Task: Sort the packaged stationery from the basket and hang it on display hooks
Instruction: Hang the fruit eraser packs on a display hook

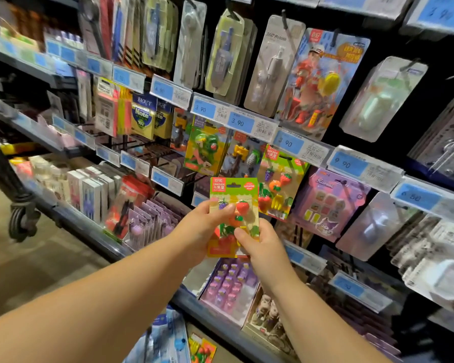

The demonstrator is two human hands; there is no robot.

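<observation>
so, both hands are raised in front of the shop display rack, and between them is a green-and-yellow cardboard blister pack of fruit-shaped erasers (233, 197), held upright with its red "eraser" label at the top left. the left hand (203, 227) grasps the pack's left edge, with the thumb pressed on the front near the purple grape piece and the other fingers hidden behind the card. the right hand (262, 247) pinches the lower right part, thumb across the front and fingers behind. the pack is held in the air just in front of the rack, below and left of a matching hanging fruit eraser pack (282, 179). right of that one hangs a purple card pack with a cartoon character (328, 205). above them runs a rail of blue-and-white price labels (237, 123), several reading 3.90. higher up hang a clear blister pack marked "360° rotate" (273, 66) and a bright orange figure pack (323, 82). yellow sticky-note packs (142, 116) hang further left. another fruit eraser pack (202, 349) lies at the bottom edge of the view, below the forearms; what it rests in i cannot tell. a black castor wheel (19, 221) stands on the floor at far left.
</observation>
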